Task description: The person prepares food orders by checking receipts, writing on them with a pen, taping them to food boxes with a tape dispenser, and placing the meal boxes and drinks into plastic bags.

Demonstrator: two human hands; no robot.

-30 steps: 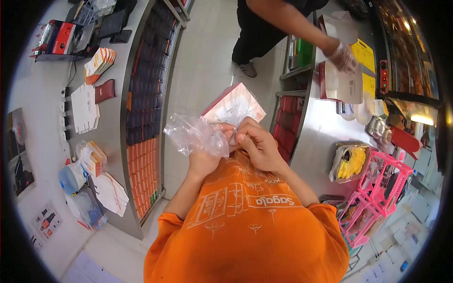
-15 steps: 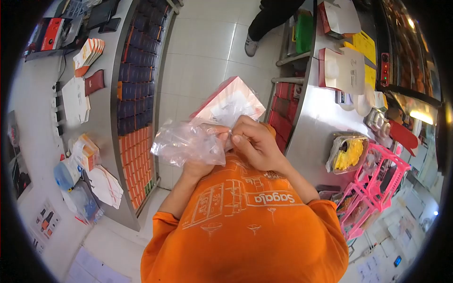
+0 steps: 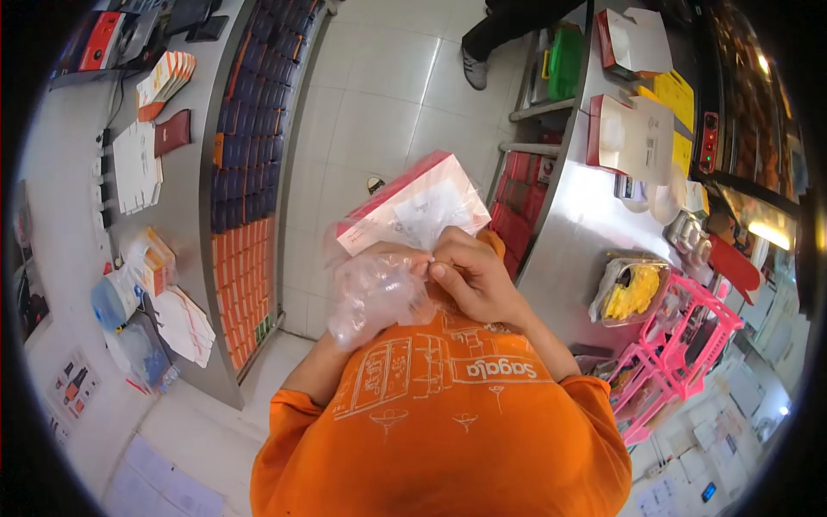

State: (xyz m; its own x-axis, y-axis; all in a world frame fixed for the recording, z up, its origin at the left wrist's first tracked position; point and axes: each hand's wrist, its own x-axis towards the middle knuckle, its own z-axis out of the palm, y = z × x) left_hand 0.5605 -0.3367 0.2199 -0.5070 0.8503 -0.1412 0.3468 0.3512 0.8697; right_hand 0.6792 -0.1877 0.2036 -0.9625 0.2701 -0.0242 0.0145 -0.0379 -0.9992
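"Fingers pinched, both sets! Left hand [image 3: 405, 255] first: fingertips closed on the gathered neck of a clear plastic bag [image 3: 375, 302], loose film spilling over my knuckles."

"And the right?"

"Right hand [image 3: 478, 274] has thumb and forefinger shut on the same twist of plastic. The two sets of tips meet almost nose to nose, just in front of my orange shirt [image 3: 457, 422]."

"What's the news at the neck?"

"Narrow and bunched, that's the news. The red-and-white carton [image 3: 452, 202] looks to be inside the bag, tilted, just beyond my fingers and above the tiled floor. I'd say the plastic is closed over it for as long as this pinch holds. Whether there's a knot in there, I can't tell; my fingertips cover it."

"Give me the room, left to right."

"Far left, a steel counter [image 3: 194, 258] with flat white cartons [image 3: 135, 168] and a dark red pouch [image 3: 172, 133]. Beside it, shelved rows of dark blue packs [image 3: 237, 185], then orange ones [image 3: 245, 289]. Middle, my hands and the carton. Past them, another person's dark trouser leg [image 3: 521, 24] and grey shoe [image 3: 474, 71], well apart from me."

"And far right?"

"Open cartons [image 3: 642, 129] on the other counter [image 3: 551, 250], a clear tub [image 3: 607, 302] with something yellow inside, and a pink plastic basket [image 3: 730, 320] just beside that!"
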